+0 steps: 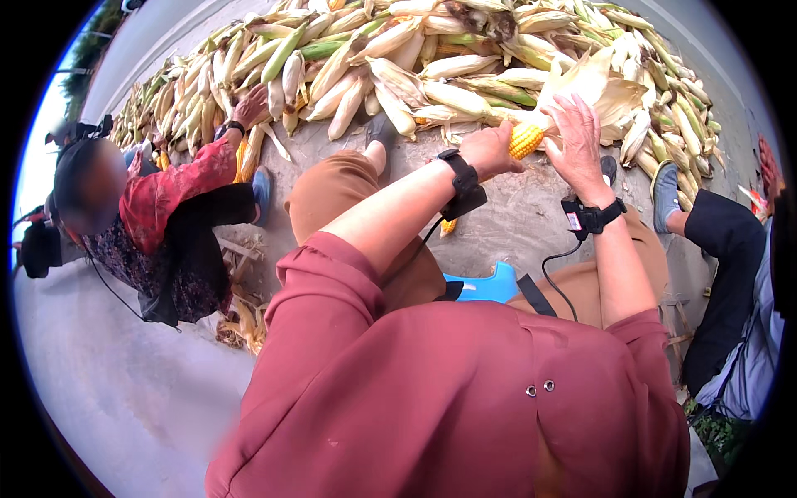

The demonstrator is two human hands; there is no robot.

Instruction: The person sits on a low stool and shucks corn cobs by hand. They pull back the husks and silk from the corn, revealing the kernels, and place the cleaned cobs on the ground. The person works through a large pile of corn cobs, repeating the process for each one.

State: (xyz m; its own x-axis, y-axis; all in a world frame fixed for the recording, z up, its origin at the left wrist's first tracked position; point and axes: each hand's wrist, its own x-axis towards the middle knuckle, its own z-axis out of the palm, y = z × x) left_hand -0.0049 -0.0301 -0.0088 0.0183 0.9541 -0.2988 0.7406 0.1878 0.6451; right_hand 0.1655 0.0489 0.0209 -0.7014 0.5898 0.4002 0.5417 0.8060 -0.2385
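My left hand [492, 151] is closed around a yellow ear of corn [526, 140], whose bare kernels show beside my thumb. Pale, dry husk leaves [601, 87] fan out from the ear's far end. Against these leaves lies my right hand [574, 140], fingers extended and apart, its thumb close to the ear. Just beyond both hands rises a large heap of corn ears in their husks [457, 65]. Below my left wrist, another yellow ear [448, 225] sits on the concrete ground, partly hidden by my wristband.
To the left, a person in a red patterned sleeve [180, 180] reaches into the heap. Another person's dark trouser leg [725, 249] is close on my right. A blue plastic object [489, 283] lies between my legs. Cables [554, 255] run from my wristbands [591, 218].
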